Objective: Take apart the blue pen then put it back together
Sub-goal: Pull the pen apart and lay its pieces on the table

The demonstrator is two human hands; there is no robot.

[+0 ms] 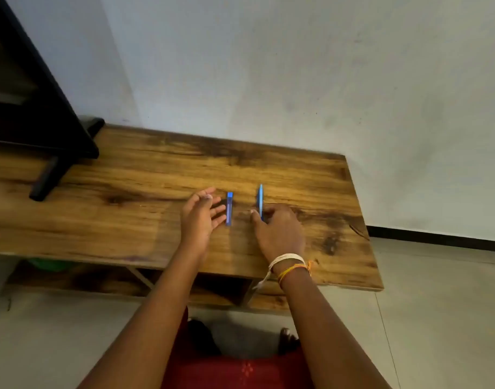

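Observation:
Two blue pen parts lie apart on the wooden table point(128, 175). The shorter, darker blue part, probably the cap point(229, 208), lies lengthwise just right of my left hand point(199, 217). That hand is open, fingers spread, its fingertips close to the cap, and it holds nothing. The longer, lighter blue pen body point(260, 200) lies to the right, pointing away from me. My right hand point(278, 228) rests palm down with its fingers over the near end of the body; whether they grip it is hidden.
A black stand with a slanted leg point(44, 178) occupies the table's left rear. A white wall rises behind the table. The table's right edge point(361, 220) is near my right hand. Below are a shelf and tiled floor.

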